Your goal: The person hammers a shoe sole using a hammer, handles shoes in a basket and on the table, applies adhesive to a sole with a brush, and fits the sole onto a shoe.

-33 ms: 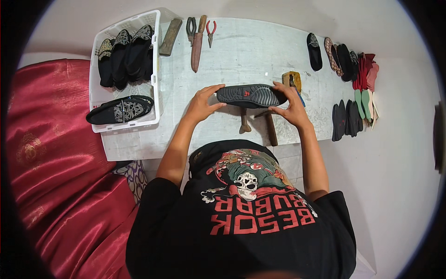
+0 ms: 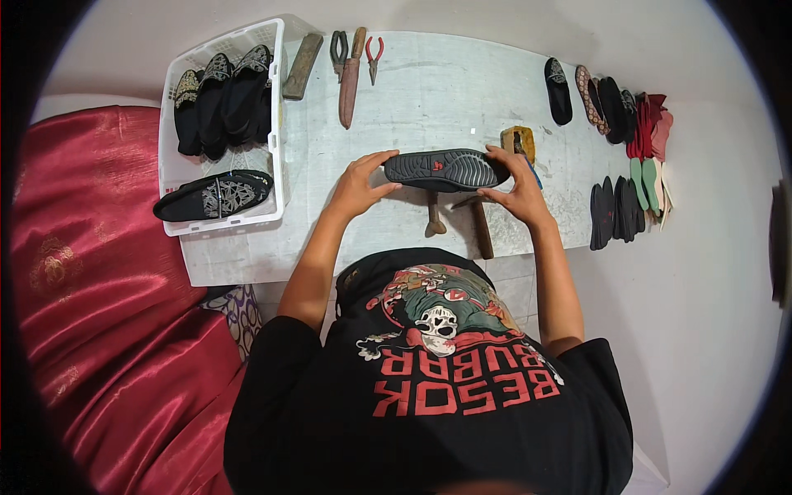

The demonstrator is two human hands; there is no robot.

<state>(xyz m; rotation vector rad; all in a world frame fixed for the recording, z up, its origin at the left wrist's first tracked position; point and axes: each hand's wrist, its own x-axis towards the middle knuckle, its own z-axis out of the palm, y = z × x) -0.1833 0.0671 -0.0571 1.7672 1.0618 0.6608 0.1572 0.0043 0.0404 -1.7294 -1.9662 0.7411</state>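
Hammer (image 2: 483, 231): near us on the table (image 2: 437, 91), handle toward us, perhaps for reach.
Left hand (image 2: 361, 183): we grip the left end of the shoe (image 2: 445, 169).
Right hand (image 2: 520, 190): grips its right end, probably to steady it.
Shoe: above the table, sole facing us, long axis left to right; toe end hard to tell.
Red pliers (image 2: 374, 61): far side, seemingly set aside.

Holds black ridge-soled shoe (image 2: 446, 170) by ends, turned sole-out, between left hand (image 2: 361, 183) and right hand (image 2: 520, 186), over worn white worktable (image 2: 445, 91). Close by, bodyward: wood-handled hammer (image 2: 483, 231). To left: white plastic basket (image 2: 278, 107) of decorated black loafers (image 2: 239, 103). Near far edge: red-handled pliers (image 2: 374, 61) beside sheathed knife (image 2: 351, 87).
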